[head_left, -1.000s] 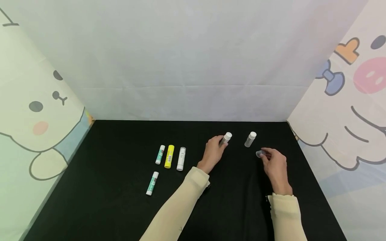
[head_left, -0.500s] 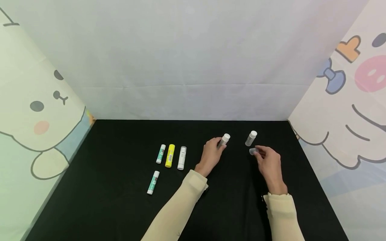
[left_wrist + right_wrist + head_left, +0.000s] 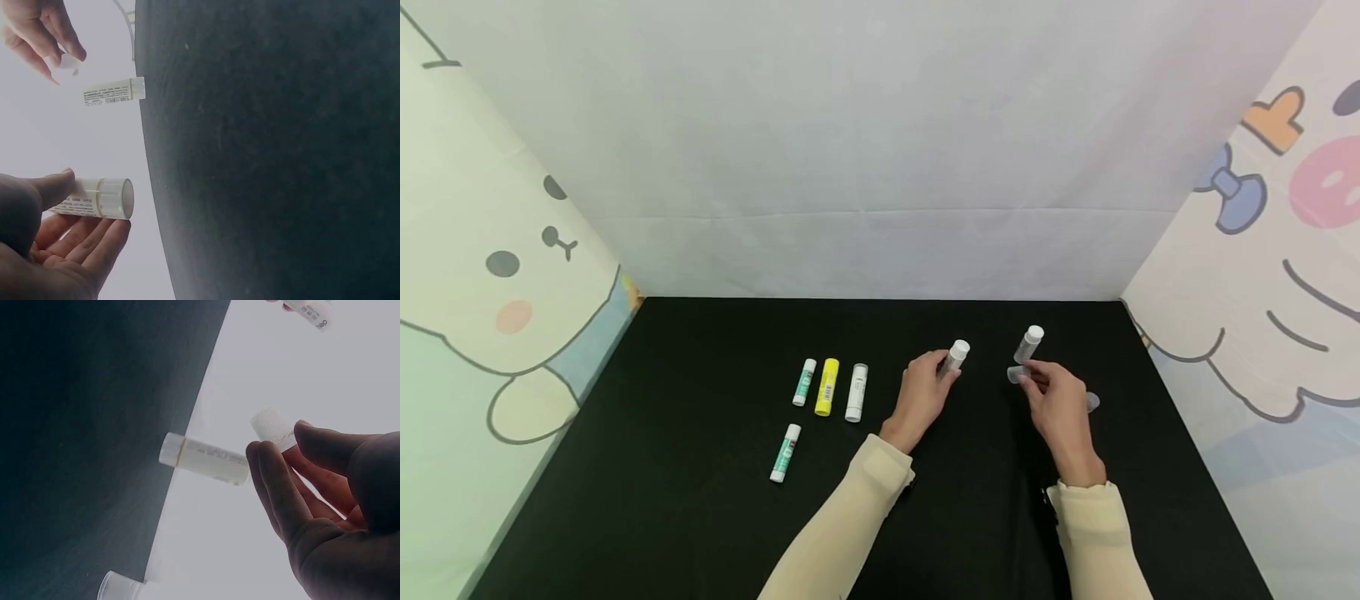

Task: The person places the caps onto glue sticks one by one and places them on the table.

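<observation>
My left hand (image 3: 916,393) grips an upright glue stick (image 3: 956,357) with a white top; the left wrist view shows thumb and fingers round its labelled body (image 3: 78,199). Between thumb and fingertips my right hand (image 3: 1062,412) pinches a small clear cap (image 3: 1017,374), whose fine ridges show in the right wrist view as a ribbed cap wall (image 3: 272,428). A second white-topped glue stick (image 3: 1028,343) stands on the black table just beyond those fingertips. Another clear cap (image 3: 1093,402) lies to the right of my right hand, partly covered by it.
Left of my left arm lie a white glue stick (image 3: 856,392), a yellow one (image 3: 827,387) and two green-and-white ones, the farther (image 3: 804,382) and the nearer (image 3: 785,453). A pale cloth wall (image 3: 880,250) rises behind the black table (image 3: 700,533).
My right hand has moved left with the cap, close to the standing glue stick, uncovering part of the other cap. My left hand has drawn slightly back toward me, still gripping its glue stick.
</observation>
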A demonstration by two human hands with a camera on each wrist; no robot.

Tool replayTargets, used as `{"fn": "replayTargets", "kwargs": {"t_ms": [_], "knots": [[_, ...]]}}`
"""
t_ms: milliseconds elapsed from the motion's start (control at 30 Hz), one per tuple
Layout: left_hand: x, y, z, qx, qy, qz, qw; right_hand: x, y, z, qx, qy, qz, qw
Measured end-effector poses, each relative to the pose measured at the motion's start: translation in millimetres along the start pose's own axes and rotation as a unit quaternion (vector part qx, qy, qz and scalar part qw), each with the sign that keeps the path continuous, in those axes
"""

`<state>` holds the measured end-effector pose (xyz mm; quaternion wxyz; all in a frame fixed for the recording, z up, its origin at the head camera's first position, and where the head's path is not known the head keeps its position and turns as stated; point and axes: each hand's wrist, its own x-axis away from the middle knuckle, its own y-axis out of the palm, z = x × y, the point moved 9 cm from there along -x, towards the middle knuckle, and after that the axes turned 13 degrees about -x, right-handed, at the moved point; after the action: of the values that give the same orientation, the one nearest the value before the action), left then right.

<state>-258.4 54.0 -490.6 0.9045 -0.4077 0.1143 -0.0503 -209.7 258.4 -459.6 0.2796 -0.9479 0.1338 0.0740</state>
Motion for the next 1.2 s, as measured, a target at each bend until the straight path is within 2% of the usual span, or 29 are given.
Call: {"fn": "replayTargets", "kwargs": {"t_ms": [167,467,633,967,1200], "knots": [[8.3,-5.8,-2.8,-0.011,0.006,0.017,0.9998,2.3,7,-6,-0.01,-0.003,-0.003,0.9999],[21.6,-9.2,-15.0,-0.004,-0.027,-0.002,0.9996,6.9,20,-13,-0.026,-0.006,-0.016,0.9995],[27.0,-9.9,-18.8,-0.005,-0.032,-0.007,0.9995,8.4,24,-19,-0.029,-0.02,-0.017,0.9992],[34.0,-15.7,-17.3,-0.002,-0.032,0.006,0.9995,7.7,30,-29,-0.034,-0.05,-0.021,0.9979],[41.5,-15.3,-23.9,0.003,-0.052,-0.005,0.9986,9.0,36,-38,-0.047,-0.056,-0.035,0.9967]]}}
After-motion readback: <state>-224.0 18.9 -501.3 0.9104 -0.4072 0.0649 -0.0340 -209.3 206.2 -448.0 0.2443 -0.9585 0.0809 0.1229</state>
